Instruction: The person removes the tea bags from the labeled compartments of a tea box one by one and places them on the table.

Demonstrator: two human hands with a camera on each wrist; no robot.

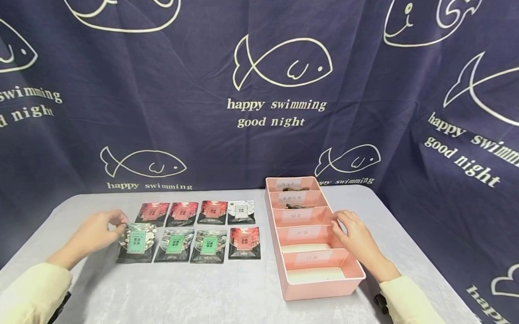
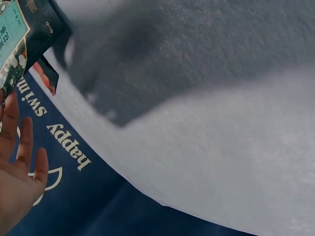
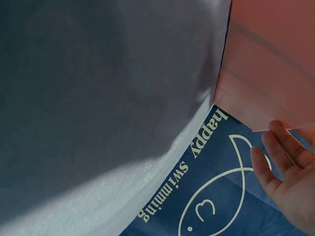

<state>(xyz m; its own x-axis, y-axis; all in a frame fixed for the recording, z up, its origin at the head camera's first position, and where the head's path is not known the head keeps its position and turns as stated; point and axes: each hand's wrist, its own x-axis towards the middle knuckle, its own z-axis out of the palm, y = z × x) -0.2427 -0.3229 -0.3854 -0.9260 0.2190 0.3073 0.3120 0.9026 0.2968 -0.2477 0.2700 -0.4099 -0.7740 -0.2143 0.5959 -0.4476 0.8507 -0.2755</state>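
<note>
My left hand (image 1: 98,233) pinches the upper left corner of a tea sachet (image 1: 137,243) with a teal label and white flower print. In the left wrist view, the other fingers (image 2: 25,140) stretch out beside that sachet. My right hand (image 1: 353,235) rests at the right rim of a long pink divided box (image 1: 317,290). Its fingers (image 3: 283,147) are loosely extended against the box edge in the right wrist view. Two sachets with green labels (image 1: 174,245) lie to the right of the teal one, followed by a red sachet (image 1: 244,243).
Behind them lies a row of red sachets (image 1: 184,214) ending in a white one (image 1: 241,212). The box has several labelled compartments; dark packets (image 1: 297,206) show in the two farthest. A dark blue fish-print cloth (image 1: 211,149) hangs behind the grey table (image 1: 196,300).
</note>
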